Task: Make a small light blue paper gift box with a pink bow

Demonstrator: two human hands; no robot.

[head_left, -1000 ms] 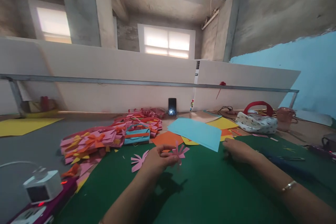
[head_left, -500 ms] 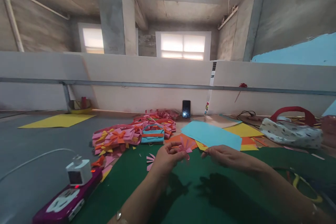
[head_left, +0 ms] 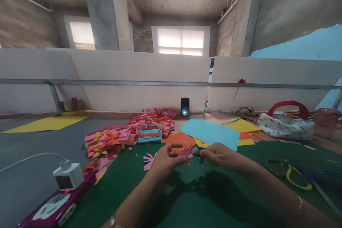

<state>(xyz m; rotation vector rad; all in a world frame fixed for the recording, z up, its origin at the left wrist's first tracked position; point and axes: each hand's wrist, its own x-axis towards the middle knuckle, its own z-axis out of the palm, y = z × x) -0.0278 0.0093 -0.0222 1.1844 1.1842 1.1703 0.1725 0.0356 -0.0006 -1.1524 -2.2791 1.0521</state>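
Note:
My left hand (head_left: 166, 161) pinches a pink paper flower (head_left: 189, 151) with cut, spread petals, held above a green mat (head_left: 187, 206). Closed round a thin dark tool (head_left: 197, 155), perhaps tweezers, is my right hand (head_left: 220, 155). The tool's tip reaches the right-hand petals; whether it grips one I cannot tell. Another pink fringed paper piece (head_left: 148, 161) lies on the mat, partly hidden behind my left hand.
Finished paper pieces are heaped (head_left: 112, 139) at left, beside a small blue paper bag (head_left: 149, 135). Behind the hands lie a blue sheet (head_left: 211, 131) and an orange sheet (head_left: 179, 138). Yellow-handled scissors (head_left: 296, 180) lie right, a purple power strip (head_left: 53, 205) left. A phone (head_left: 185, 107) stands behind.
My right hand has moved left, bringing the dark tool up to the pink flower. The flower, in my left hand, has shifted slightly. The whole view has turned a little to the right.

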